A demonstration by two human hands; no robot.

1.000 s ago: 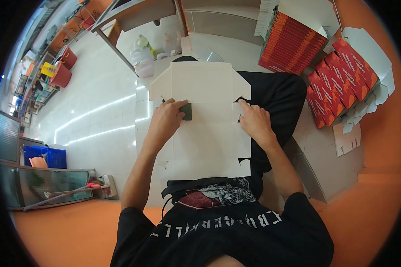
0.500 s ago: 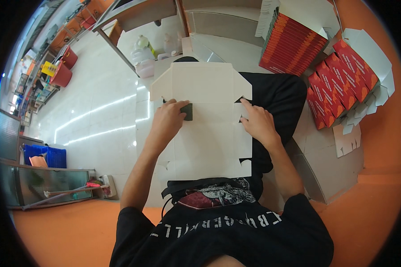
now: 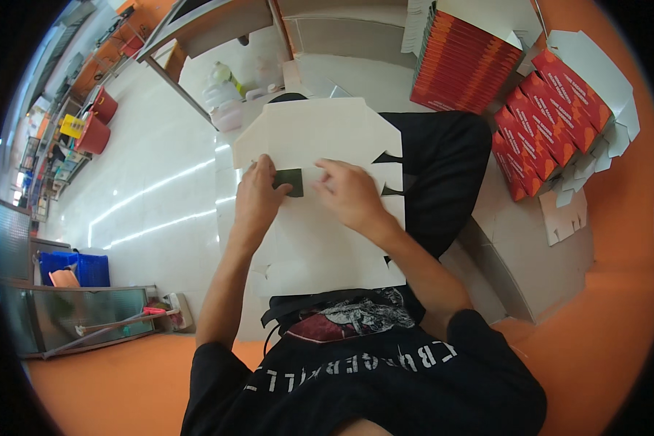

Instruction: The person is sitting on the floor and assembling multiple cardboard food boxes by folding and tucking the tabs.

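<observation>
A flat white carton blank with cut corners and notched slots lies across my lap. Near its left side shows a dark green square; whether it is a separate piece or an opening in the card, I cannot tell. My left hand rests on the card with its thumb against the square's left part and its fingers apart from the thumb, near the card's left edge. Over the middle of the card, just right of the square, my right hand is slightly blurred, its fingers apart and nothing between them.
To the far right stand a stack of red cartons and a leaning row of red boxes with white flaps. Plastic bottles sit under a metal-legged table. Blue crates and a long-handled tool lie at left.
My right hand has left the blank's right edge and come leftward over its middle. The blank, square and left hand appear shifted slightly left, as does the surrounding view.
</observation>
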